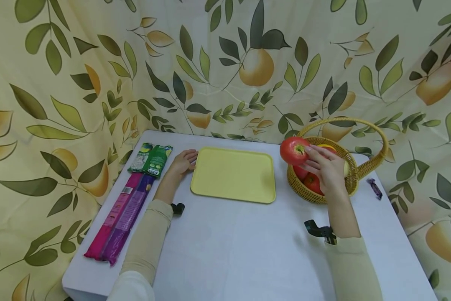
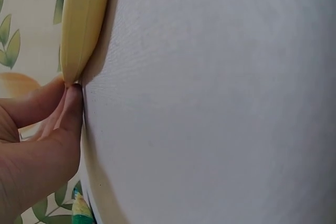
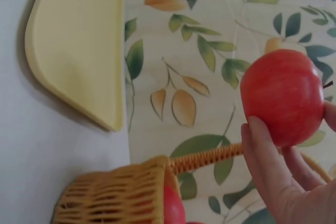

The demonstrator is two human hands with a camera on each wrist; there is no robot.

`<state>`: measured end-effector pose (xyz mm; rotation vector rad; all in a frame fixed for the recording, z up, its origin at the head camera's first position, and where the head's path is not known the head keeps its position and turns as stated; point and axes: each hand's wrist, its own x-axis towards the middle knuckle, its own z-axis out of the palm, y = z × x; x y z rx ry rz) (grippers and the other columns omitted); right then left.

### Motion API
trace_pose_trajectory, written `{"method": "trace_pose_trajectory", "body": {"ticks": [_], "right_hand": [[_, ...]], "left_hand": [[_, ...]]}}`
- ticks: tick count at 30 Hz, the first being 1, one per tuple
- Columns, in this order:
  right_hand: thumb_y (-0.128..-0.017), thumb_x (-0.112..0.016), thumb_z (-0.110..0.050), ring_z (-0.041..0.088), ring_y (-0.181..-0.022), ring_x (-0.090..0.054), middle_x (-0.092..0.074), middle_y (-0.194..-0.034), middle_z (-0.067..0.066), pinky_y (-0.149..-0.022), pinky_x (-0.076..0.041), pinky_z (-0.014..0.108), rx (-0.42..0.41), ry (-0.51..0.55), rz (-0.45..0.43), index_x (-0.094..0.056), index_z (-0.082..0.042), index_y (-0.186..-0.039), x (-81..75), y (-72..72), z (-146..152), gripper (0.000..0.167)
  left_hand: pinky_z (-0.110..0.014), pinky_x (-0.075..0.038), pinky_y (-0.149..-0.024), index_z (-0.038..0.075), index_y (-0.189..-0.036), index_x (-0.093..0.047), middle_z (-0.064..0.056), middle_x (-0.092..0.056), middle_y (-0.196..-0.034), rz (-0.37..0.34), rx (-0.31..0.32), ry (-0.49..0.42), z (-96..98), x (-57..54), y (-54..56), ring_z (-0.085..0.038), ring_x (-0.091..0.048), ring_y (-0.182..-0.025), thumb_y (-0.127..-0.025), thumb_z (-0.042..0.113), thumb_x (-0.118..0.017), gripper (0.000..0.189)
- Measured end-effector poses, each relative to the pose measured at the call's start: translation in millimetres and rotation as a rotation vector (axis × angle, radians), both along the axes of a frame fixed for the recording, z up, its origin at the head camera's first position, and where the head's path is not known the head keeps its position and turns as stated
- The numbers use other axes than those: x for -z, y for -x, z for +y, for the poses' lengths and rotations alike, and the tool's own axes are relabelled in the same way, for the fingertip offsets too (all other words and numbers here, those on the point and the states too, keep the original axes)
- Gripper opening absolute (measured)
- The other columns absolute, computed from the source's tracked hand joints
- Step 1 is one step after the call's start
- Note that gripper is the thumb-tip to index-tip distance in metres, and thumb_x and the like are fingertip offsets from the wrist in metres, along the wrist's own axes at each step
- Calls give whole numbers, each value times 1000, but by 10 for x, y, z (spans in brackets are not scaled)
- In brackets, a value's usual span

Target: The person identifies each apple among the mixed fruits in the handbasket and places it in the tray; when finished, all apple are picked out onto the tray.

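My right hand (image 1: 329,169) holds a red apple (image 1: 294,151) up over the wicker basket (image 1: 300,190), with fingertips and thumb around it. In the right wrist view the apple (image 3: 283,98) shows a dark stem on its right side, and the fingers (image 3: 270,156) support it from below. At the left edge of a yellow tray (image 1: 233,175), my left hand (image 1: 184,162) rests low by the table. The left wrist view has its thumb and fingers (image 2: 68,106) pinching the tray's rim (image 2: 79,51).
More red fruit (image 1: 312,183) lies in the basket, whose tall handle (image 1: 383,142) arches above it. A small dark-wrapped sweet (image 1: 375,189) is right of it. Green packets (image 1: 155,161) and long pink and purple packs (image 1: 125,217) line the table's left side. Patterned curtain (image 1: 225,83) hangs behind.
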<state>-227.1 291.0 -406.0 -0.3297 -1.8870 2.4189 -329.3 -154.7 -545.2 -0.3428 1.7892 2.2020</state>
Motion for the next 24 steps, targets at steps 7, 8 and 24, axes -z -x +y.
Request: {"method": "trace_pose_trajectory", "body": {"ticks": [7,8,24], "right_hand": [[-85,-87,-35,17,-85,-76,-74,-110,0,-77,-62,30,-52,-51,-24,-76,-14,-119,31,129,-145,41],[-85,-87,-35,17,-85,-77,-74,-109,0,-77,-62,30,-56,-53,-27,-76,-14,-118,39,145,-161,40],[-90,-84,-30,19,-84,-78,-77,-102,2,-81,-62,37,-133,-42,-30,-70,-8,-122,187,457,-473,41]], "left_hand": [[-35,-40,-118,1,-159,-35,-18,-42,-162,8,3,-10,0,-5,-12,-26,-41,-150,-85,-35,-47,83],[-34,-39,-119,1,-159,-35,-18,-42,-163,12,6,-10,1,-5,-16,-26,-40,-151,-85,-35,-46,83],[-35,-36,-122,3,-161,-33,-16,-39,-164,-19,29,-61,-24,-28,-48,-26,-38,-152,-84,-36,-43,86]]}}
